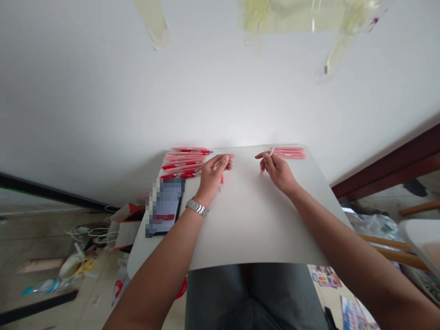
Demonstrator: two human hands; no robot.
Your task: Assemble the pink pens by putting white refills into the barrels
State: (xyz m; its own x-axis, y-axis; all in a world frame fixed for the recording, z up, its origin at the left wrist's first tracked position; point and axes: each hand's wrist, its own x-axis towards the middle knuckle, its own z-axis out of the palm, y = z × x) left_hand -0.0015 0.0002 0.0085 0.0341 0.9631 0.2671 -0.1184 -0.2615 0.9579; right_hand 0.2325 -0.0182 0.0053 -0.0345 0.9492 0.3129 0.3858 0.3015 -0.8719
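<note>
My left hand (216,172) is closed around a red pen part (222,178), mostly hidden by the fingers, with its lower end showing below the palm. Between the thumb and fingers of my right hand (277,169) is a thin stick (272,150), whitish at the top; a pinkish end pokes out below. It looks like a pen refill, though the fingers cover its middle. To the left of my left hand lies a pile of red pens and pink sticks (185,162). Several pink sticks (290,152) lie side by side just beyond my right hand.
A phone (167,206) lies at the left of the white table (250,224), whose back edge meets a wall (220,91). Left on the floor are a box (127,227), cables and a bottle (46,286). A white chair seat (421,243) stands at the right.
</note>
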